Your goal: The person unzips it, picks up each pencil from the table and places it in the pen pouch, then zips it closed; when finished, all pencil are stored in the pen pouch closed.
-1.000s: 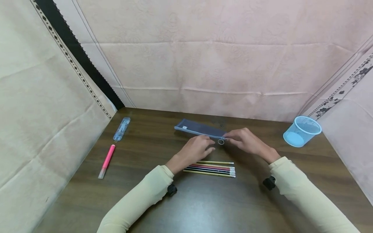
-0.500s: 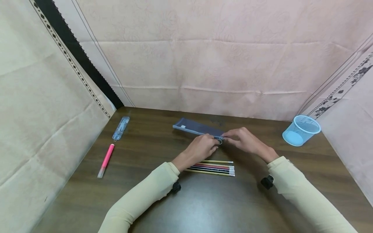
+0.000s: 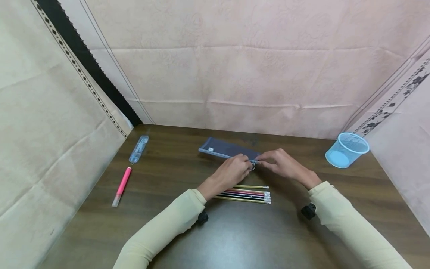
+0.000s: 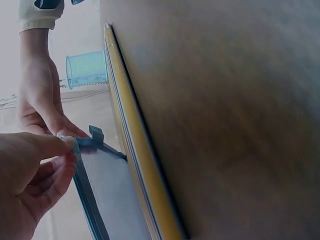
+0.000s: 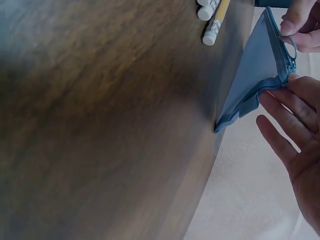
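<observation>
Two hands pinch one end of a blue zip pouch

The blue zip pouch (image 3: 228,148) is just above the middle of the head view, slanting down to the right, its lower right end between both hands. The left hand (image 3: 231,171) pinches the pull ring (image 5: 294,49) between thumb and finger, as the right wrist view shows. The right hand (image 3: 285,164) pinches the pouch's corner just beside the zip, its other fingers spread apart in that view.

Below the hands, near the frame's centre, a row of pencils (image 3: 253,195) lies on the dark wooden surface (image 3: 255,239), partly hidden by the left wrist. At the left of the frame, a pink marker (image 3: 122,185) lies just below a flat, translucent blue item (image 3: 139,149). A light-blue mesh cup (image 3: 347,149) leans at the right. Pale patterned cloth (image 3: 235,74) fills the top.
</observation>
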`<state>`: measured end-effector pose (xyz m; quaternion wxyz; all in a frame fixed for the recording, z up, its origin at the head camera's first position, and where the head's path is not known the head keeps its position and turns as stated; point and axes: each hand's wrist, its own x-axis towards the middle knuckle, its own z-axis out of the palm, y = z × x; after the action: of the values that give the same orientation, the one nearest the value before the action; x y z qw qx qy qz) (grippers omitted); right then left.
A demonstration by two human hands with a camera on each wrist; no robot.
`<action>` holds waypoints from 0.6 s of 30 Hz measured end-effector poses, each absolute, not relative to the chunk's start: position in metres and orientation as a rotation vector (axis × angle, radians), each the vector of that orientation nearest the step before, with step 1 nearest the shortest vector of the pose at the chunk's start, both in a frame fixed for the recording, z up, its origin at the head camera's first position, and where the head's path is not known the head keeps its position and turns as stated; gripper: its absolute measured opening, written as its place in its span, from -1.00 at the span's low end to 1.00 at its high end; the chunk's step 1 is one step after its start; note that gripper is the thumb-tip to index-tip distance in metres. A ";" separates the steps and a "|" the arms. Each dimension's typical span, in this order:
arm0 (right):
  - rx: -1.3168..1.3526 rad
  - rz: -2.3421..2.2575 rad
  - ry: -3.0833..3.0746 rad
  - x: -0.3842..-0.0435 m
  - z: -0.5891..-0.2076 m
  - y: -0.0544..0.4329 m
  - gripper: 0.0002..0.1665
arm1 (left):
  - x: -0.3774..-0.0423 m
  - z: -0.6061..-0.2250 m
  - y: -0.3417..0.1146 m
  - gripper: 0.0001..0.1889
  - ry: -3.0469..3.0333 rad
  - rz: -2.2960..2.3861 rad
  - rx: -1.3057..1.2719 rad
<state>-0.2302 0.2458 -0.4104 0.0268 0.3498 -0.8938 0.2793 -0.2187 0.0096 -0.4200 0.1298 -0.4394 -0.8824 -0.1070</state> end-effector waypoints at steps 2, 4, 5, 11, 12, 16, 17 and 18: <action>1.086 0.852 -2.750 -0.231 -0.411 0.247 -0.75 | -0.219 -0.418 0.009 -0.84 -2.566 -0.328 -1.278; 1.081 0.843 -2.752 -0.231 -0.412 0.248 -0.75 | -0.219 -0.418 0.010 -0.85 -2.574 -0.371 -1.261; 1.075 0.836 -2.757 -0.231 -0.413 0.248 -0.75 | -0.219 -0.418 0.010 -0.85 -2.578 -0.401 -1.246; 1.115 0.758 -2.780 -0.228 -0.420 0.248 -0.76 | -0.220 -0.418 0.013 -0.89 -2.640 -0.708 -1.096; 1.129 0.743 -2.777 -0.228 -0.421 0.248 -0.76 | -0.220 -0.418 0.013 -0.90 -2.654 -0.764 -1.067; 1.162 0.688 -2.736 -0.225 -0.425 0.245 -0.75 | -0.222 -0.421 0.015 -0.93 -2.687 -0.915 -0.963; 1.170 0.667 -2.718 -0.225 -0.426 0.244 -0.74 | -0.222 -0.421 0.015 -0.94 -2.687 -0.937 -0.950; 1.173 0.641 -2.699 -0.224 -0.426 0.244 -0.74 | -0.222 -0.422 0.016 -0.94 -2.686 -0.951 -0.941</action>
<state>-0.2243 0.2439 -0.4261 0.0651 0.3886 -0.8942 0.2125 -0.2224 0.0156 -0.4217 0.0705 -0.3129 -0.8928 -0.3161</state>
